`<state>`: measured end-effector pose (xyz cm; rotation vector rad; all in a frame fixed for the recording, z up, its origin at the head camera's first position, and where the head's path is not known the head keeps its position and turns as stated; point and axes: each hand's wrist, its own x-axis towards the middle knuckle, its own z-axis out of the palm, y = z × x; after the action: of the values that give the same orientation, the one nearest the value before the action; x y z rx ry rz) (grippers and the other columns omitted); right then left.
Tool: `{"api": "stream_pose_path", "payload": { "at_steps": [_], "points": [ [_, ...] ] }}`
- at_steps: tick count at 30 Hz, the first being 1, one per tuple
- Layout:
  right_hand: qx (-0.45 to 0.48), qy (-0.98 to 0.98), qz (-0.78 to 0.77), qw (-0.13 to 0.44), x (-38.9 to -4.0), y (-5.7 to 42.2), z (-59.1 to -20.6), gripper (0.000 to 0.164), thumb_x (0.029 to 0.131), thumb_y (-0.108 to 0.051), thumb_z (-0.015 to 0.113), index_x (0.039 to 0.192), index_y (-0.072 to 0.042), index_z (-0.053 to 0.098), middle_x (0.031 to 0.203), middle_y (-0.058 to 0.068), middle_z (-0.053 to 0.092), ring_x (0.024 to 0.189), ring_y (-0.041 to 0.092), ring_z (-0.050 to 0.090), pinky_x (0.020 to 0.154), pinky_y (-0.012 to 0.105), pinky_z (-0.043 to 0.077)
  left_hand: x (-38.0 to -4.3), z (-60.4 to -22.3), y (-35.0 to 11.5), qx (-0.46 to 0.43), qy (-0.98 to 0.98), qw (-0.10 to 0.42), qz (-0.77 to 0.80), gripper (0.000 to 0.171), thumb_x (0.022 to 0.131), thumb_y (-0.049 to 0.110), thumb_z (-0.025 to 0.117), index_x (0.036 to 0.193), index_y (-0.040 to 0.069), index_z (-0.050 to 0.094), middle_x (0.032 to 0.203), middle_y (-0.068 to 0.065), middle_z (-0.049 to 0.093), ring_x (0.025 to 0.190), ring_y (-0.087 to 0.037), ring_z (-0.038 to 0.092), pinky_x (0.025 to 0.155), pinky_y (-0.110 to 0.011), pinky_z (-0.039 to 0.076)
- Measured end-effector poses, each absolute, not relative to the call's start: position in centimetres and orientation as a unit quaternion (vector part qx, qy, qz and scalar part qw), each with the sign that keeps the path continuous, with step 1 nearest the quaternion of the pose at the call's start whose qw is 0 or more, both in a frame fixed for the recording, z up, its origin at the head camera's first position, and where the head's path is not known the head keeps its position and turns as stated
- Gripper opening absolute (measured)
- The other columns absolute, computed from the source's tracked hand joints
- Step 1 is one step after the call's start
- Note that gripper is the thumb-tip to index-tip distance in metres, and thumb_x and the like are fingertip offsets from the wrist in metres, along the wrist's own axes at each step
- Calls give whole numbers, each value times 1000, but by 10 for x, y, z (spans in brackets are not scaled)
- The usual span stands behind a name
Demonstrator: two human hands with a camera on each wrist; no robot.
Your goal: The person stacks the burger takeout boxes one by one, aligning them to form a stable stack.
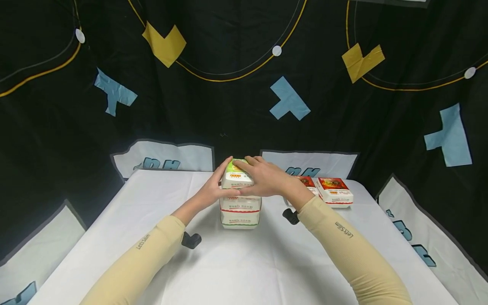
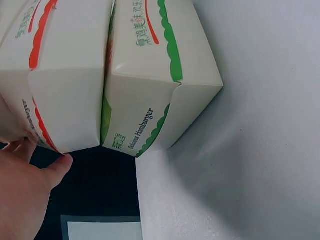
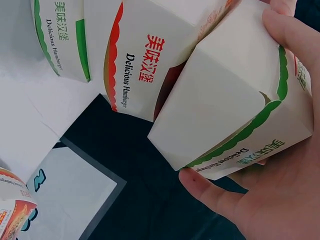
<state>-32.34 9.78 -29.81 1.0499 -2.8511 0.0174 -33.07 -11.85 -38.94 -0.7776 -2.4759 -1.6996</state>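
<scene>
Three white hamburger boxes are stacked on the table. The bottom box (image 2: 145, 65) has green trim, the middle box (image 3: 142, 60) red trim, and the top box (image 3: 215, 90) green trim. In the right wrist view the top box sits tilted against the middle one, a dark gap opening between them. My right hand (image 1: 264, 177) grips the top box from its right side, fingers over its green lid. At the left side, my left hand (image 1: 214, 186) holds the upper part of the stack, thumb across the front. In the left wrist view its fingertips (image 2: 62, 162) meet the red-trimmed box's far corner.
Two more burger boxes with red lids, a nearer-left one (image 1: 305, 181) and a right one (image 1: 335, 191), stand side by side at the table's right back. White cloth covers the table (image 1: 228, 271). Behind its far edge hangs a black curtain (image 1: 221, 118).
</scene>
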Motion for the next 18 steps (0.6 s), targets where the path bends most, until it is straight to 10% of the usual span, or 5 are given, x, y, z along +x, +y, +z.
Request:
{"api": "stream_pose_path", "payload": {
  "at_steps": [18],
  "points": [
    [347,-937,26,19,-322,101,-294,93,83,-60,72,159,-39,23,166,6,23,148,30,24,104,55,46,-304,-359,-118,-252,-803,15,-540,101,86,20,77,163,22,12,164,-11,23,140,-34,35,111,-60,35]
  ]
}}
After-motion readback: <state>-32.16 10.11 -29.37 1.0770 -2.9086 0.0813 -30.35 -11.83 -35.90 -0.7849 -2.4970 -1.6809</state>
